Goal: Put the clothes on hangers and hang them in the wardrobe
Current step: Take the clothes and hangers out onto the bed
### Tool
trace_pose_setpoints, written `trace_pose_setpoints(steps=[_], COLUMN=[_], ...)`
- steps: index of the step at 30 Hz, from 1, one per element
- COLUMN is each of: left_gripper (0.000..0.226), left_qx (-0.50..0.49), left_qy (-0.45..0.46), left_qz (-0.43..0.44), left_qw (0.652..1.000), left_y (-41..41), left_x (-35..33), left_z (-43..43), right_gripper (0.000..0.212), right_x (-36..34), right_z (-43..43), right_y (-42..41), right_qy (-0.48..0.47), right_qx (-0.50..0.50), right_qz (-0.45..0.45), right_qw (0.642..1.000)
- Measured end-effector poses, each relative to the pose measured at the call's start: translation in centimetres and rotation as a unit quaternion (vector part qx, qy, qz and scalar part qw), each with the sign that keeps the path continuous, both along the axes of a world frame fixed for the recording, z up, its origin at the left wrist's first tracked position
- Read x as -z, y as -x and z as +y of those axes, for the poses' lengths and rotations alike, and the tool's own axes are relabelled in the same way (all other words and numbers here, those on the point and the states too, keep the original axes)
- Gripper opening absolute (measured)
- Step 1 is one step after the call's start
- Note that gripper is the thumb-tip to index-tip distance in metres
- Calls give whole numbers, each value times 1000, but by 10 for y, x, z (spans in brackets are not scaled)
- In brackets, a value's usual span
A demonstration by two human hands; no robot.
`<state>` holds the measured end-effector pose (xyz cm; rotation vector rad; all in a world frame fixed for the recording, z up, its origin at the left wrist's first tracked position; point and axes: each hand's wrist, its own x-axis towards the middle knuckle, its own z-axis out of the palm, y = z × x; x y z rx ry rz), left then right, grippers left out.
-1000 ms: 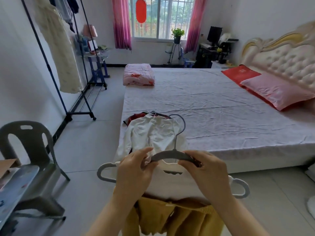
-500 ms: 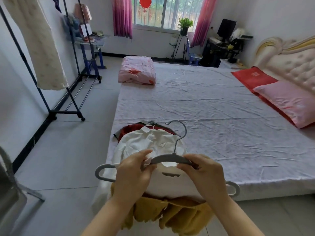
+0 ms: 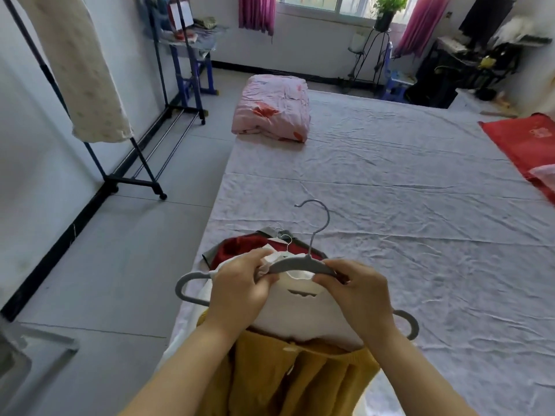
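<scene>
Both hands (image 3: 300, 291) pinch the grey hanger (image 3: 300, 265) between them.

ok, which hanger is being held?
The grey hanger with the tall hook: left hand and right hand both grip it. The thin wire hooks behind it lie untouched.

A home bedroom: wide bed (image 3: 390, 181), folded quilt (image 3: 271, 108), clothes rail (image 3: 132, 181)

Bright window (image 3: 312, 4) daylight, wide-angle bending, blurred edges.
</scene>
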<state>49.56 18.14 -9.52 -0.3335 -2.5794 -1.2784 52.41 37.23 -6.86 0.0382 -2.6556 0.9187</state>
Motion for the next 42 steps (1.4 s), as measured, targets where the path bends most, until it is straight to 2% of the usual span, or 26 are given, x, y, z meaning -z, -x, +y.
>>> trace_pose_setpoints(steps=[4,7,9,15,19,26,31,37,42], left_gripper=[34,44,48,44,44,43,40,47,48], left_qx=[-48,-80,-91,-101,-123,-163,-228,-353,-491], left_qy=[41,133,156,169,175,193,221,221,182], left_qz=[-41,-122,-177,-238,-247,-228,-212,-244,-266], left_qw=[997,980,968,951,945,940,924,876,809], left_y=[72,124,141,133,114,87,45,-63,-205], left_x=[30,55,70,101,102,72,51,39,30], left_z=[23,36,38,29,21,-10,-55,-125,-179], right_gripper=[17,36,42,36,34,36,38,40,39], right_x=[39,74,93,139,147,123,102,73,50], right_z=[22,31,33,36,29,-9,-58,-148,-245], right_y=[84,143,164,150,134,144,138,89,-3], right_qy=[-18,-24,-14,3,10,-36,-75,-117,-148], right_qx=[-8,10,-11,-36,-66,-150,-233,-365,-495], right_qz=[-86,-190,-228,-316,-352,-338,-291,-247,-199], right_qw=[996,981,973,948,934,928,925,890,833])
